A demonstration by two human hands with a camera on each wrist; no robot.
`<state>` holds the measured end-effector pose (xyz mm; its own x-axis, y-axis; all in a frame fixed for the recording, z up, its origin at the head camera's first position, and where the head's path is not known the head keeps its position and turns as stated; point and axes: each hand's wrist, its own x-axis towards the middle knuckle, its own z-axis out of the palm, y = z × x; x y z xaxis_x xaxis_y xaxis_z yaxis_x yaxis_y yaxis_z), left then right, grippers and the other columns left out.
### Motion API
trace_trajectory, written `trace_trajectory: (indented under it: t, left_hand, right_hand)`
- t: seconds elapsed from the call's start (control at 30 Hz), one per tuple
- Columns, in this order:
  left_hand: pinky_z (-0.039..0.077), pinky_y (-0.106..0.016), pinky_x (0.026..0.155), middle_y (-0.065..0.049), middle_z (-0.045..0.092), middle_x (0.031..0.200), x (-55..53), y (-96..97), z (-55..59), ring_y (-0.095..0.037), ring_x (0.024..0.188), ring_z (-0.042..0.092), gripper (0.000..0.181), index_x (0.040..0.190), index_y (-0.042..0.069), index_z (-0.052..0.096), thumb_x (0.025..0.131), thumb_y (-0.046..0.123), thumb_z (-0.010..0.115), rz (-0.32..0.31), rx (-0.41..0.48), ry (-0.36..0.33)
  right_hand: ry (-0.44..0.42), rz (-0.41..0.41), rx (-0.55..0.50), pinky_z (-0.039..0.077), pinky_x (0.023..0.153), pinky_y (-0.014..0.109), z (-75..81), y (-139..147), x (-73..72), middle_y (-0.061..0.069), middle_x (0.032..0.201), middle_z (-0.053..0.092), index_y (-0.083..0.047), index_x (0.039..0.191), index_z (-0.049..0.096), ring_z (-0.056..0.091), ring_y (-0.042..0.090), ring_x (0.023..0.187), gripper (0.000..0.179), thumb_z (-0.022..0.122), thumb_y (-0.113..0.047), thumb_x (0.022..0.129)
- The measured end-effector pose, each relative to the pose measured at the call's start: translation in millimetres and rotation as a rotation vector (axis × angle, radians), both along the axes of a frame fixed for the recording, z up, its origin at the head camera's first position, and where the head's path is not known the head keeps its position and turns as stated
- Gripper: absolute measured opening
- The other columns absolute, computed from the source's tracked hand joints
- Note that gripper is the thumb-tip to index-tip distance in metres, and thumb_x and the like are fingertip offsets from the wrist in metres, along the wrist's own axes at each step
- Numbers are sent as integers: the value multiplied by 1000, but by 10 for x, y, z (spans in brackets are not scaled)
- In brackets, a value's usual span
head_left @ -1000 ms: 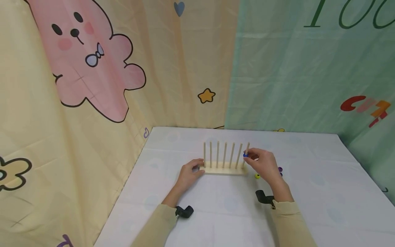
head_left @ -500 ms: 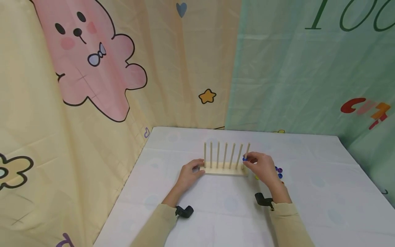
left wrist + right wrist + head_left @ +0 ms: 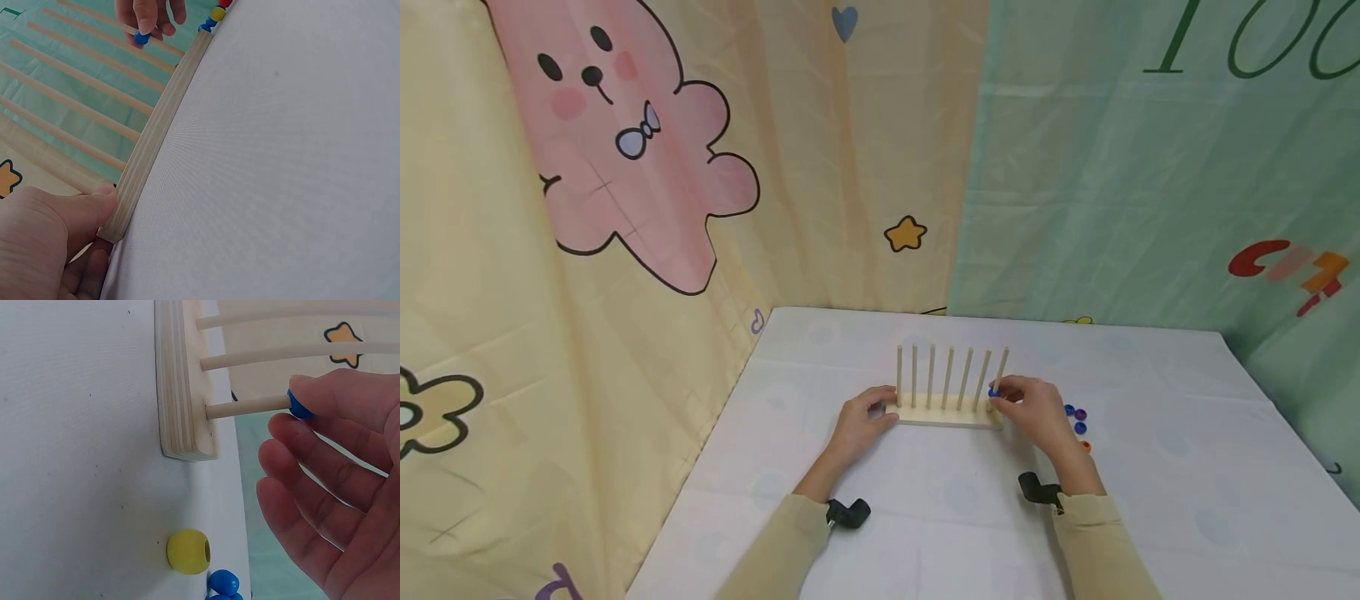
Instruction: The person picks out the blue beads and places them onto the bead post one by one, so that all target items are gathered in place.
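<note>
A pale wooden base (image 3: 943, 414) stands on the table with a row of several upright pegs (image 3: 931, 375). My left hand (image 3: 862, 421) grips its left end, thumb in front, as the left wrist view shows close up. At the opposite end, my right hand (image 3: 1037, 414) pinches a blue bead (image 3: 300, 405) between thumb and index finger. That bead is threaded on the rightmost peg (image 3: 250, 407), partway up and apart from the base. The other right fingers are loosely curled and touch nothing. No other peg carries a bead.
Right of the base, partly behind my right hand, lie loose beads: a yellow bead (image 3: 189, 551), blue beads (image 3: 1080, 428), a purple bead (image 3: 1080, 414) and an orange bead (image 3: 1086, 447). A white cloth (image 3: 925, 517) covers the table. Printed curtains (image 3: 850, 167) hang behind and beside it.
My right hand has moved down along the rightmost peg, lowering the blue bead toward the base. The left hand keeps its hold on the base.
</note>
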<state>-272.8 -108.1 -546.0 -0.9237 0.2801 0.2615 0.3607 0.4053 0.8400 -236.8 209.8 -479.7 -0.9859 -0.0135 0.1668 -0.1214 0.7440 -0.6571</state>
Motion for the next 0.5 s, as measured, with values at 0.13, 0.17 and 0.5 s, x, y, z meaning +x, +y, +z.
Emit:
trace_trajectory:
  t: [0.13,0.17,0.5]
  left_hand:
    - [49,-40,102,-3,63,136,2,2,7,-23,124,59,31,119,9,73,88,8,77,0,-4,-5]
    - [49,-40,102,-3,63,136,3,2,11,-23,124,58,31,119,9,73,88,8,77,1,-4,-7]
    - [49,-39,103,-4,62,137,12,0,22,-23,125,58,31,119,9,72,88,8,77,-5,-13,-4]
  right_hand:
    - [-18,-4,1,55,71,38,-32,-4,1,2,91,70,-8,109,75,65,24,89,22,78,-17,90]
    - [-25,-8,2,55,71,38,-41,-5,-1,2,92,71,-8,109,75,64,24,89,22,78,-18,90]
    - [-33,0,23,54,65,33,-115,1,-5,4,92,70,-8,109,75,64,23,85,23,79,-18,88]
